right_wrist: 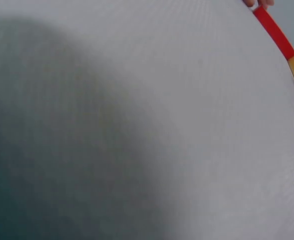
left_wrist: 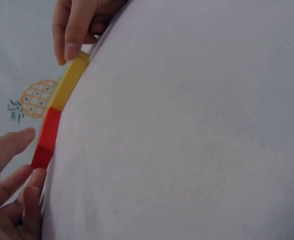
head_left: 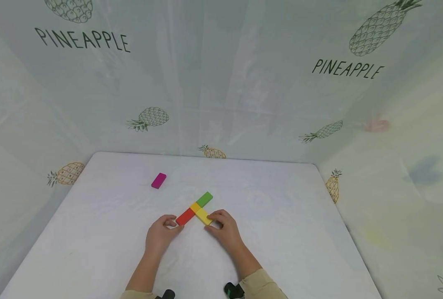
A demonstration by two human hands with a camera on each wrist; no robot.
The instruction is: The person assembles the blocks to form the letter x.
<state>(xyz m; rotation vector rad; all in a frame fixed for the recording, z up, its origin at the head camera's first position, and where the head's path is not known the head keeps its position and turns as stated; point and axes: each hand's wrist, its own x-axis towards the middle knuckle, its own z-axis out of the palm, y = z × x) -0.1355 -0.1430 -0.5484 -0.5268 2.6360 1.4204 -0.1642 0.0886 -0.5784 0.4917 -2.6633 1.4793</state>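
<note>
In the head view, flat coloured blocks lie joined in a T on the white table. A red block and a green block form one line, with a small yellow square block between them. From that square a longer yellow block runs toward the person. My left hand has thumb and fingertips at the outer end of the red block. My right hand pinches the longer yellow block's near end between thumb and fingers. The left wrist view shows the red block end close up, beside the left fingertips.
A magenta block lies apart, farther back and left on the white table. Behind the table's back edge hangs a pale sheet printed with pineapples, which also runs along both sides.
</note>
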